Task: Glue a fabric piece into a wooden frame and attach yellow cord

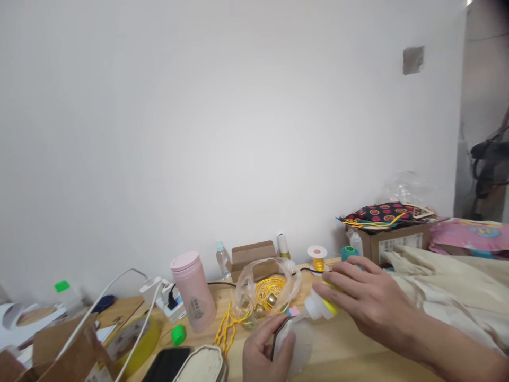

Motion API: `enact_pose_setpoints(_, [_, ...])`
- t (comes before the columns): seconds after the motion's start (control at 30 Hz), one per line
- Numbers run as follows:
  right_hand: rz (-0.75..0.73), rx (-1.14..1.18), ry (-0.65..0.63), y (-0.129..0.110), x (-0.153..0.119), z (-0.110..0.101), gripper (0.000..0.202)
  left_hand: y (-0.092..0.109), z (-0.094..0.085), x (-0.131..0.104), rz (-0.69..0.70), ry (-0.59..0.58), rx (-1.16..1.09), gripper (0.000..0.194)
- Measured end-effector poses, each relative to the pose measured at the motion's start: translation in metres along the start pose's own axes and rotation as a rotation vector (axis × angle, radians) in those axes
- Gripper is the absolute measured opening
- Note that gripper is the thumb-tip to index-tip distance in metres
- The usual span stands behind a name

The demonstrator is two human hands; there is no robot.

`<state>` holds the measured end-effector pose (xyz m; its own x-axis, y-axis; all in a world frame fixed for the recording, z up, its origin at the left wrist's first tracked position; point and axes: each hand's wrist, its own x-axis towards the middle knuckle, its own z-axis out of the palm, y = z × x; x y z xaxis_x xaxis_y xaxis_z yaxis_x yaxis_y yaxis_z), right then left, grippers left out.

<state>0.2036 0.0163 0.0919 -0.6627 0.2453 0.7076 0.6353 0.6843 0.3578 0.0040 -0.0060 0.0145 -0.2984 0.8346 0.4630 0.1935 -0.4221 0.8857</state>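
Note:
My right hand grips a squeeze bottle with a white shoulder and a yellow label, tilted so its narrow nozzle points down and left. The nozzle tip is at the upper edge of a pale piece with a dark rim. My left hand pinches that piece between thumb and fingers; what it is made of I cannot make out. Behind my hands a clear plastic bag holds yellow cords and gold-coloured balls. A small pink and blue bit lies just beyond my left fingertips.
A pink tumbler, power strip, green cap, phone and tape roll are on the left. Thread spools stand behind. Cream cloth and a cardboard box lie right, an open carton front left.

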Motion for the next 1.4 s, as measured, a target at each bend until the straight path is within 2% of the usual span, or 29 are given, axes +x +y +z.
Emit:
enact_pose_setpoints(0.43, [-0.073,-0.081,-0.067,0.001,0.015,-0.001,0.032,0.006,0.003,-0.001,-0.108,0.021,-0.062,0.02])
enact_pose_setpoints(0.63, [-0.124,-0.117,-0.092,0.001,0.019,-0.002,0.028,0.003,0.003,-0.002,-0.105,0.001,-0.056,0.021])
enact_pose_setpoints(1.23, [-0.167,-0.048,-0.118,0.005,0.026,-0.003,0.029,0.004,0.001,-0.001,-0.129,0.001,-0.014,0.021])
enact_pose_setpoints(1.4, [-0.165,-0.028,-0.137,0.006,0.029,-0.005,0.023,0.003,0.001,-0.001,-0.155,0.007,-0.029,0.022])
